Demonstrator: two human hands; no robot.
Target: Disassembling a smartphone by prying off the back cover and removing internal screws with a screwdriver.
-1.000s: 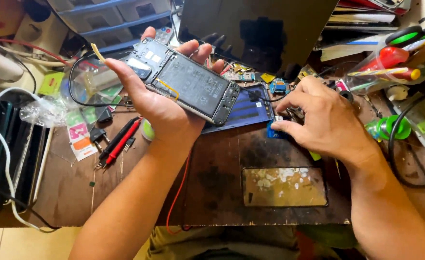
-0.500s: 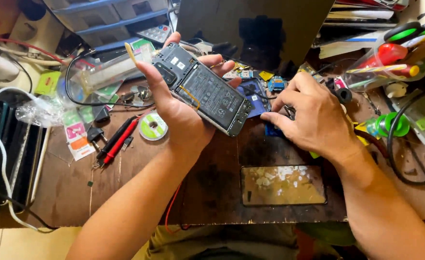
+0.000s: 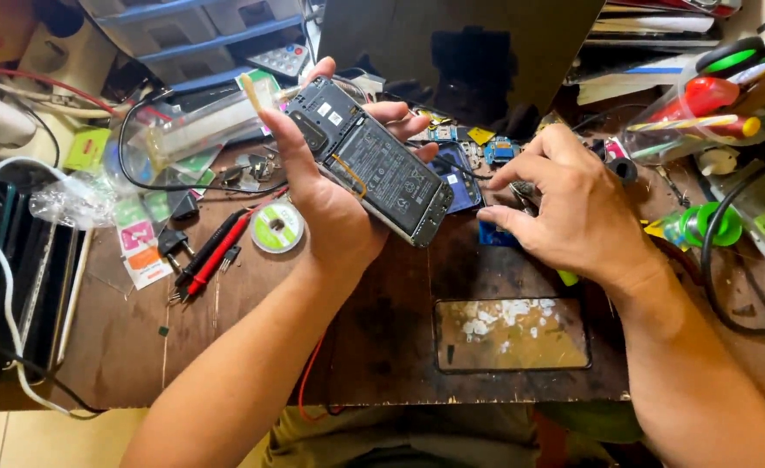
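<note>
A cluttered, scarred wooden workbench (image 3: 226, 347) lies below; the left hand (image 3: 335, 208) grips an opened phone (image 3: 374, 165), the right hand (image 3: 573, 212) pinches small parts.

Two bare forearms, no sleeves anywhere in view; left hand (image 3: 335, 204) and right hand (image 3: 573, 208) both ungloved; no ring, watch or wristband on either wrist; short, plain fingernails, unpainted as far as visible; light hair along both forearms; at the bottom edge, between the arms, a strip of olive-green cloth, possibly shorts or trousers, too cropped and dim to tell which.
</note>
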